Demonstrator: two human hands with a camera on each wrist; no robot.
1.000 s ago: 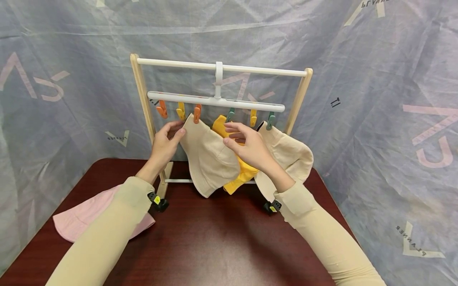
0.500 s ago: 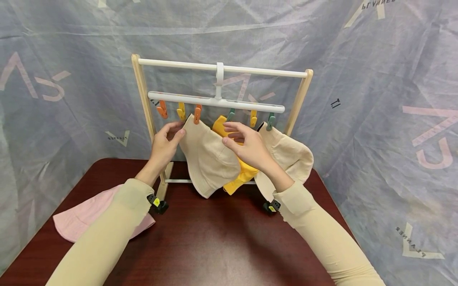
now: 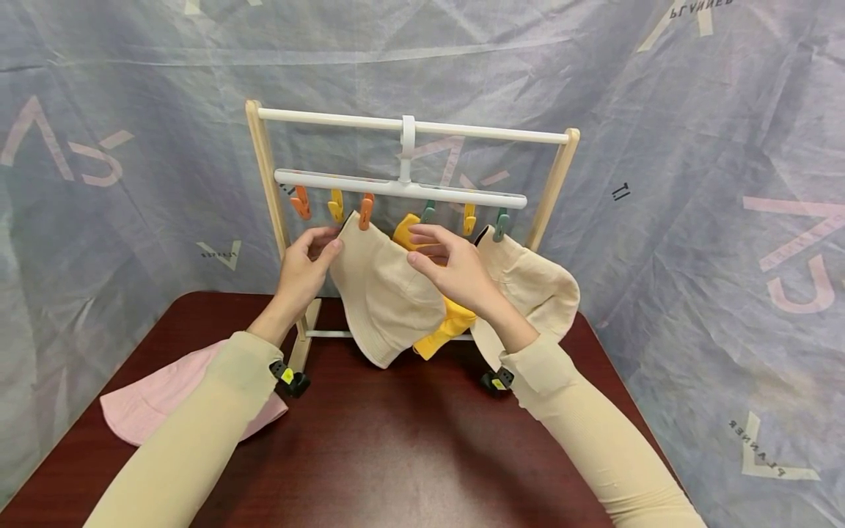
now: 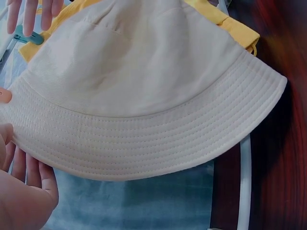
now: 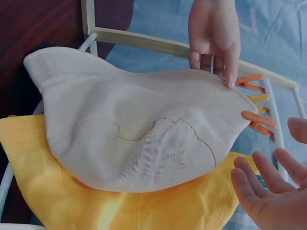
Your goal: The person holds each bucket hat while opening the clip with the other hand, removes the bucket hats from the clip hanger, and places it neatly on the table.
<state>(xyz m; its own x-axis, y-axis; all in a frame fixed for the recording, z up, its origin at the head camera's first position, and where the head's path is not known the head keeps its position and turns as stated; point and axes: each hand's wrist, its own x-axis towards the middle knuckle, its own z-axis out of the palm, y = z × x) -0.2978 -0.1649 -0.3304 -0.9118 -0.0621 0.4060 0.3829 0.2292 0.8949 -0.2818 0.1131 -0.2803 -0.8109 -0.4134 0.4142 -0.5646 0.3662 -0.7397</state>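
Observation:
A cream bucket hat hangs by its brim from an orange clip. At its upper left edge, my left hand pinches the brim, thumb in front and fingers behind; the right wrist view shows this left hand too. My right hand is empty, fingers apart and slightly bent, in front of the hat's right side. Behind it hangs a yellow hat below a green clip. Another cream hat hangs at the right from a second green clip.
The white hanger hangs on a wooden-sided rack. An orange clip and two yellow clips, left and right, hold nothing. A pink hat lies on the dark red table at the left, partly under my left sleeve.
My right hand has shifted slightly left across the cream hat. My left hand stays at the brim, and the hats hang as before.

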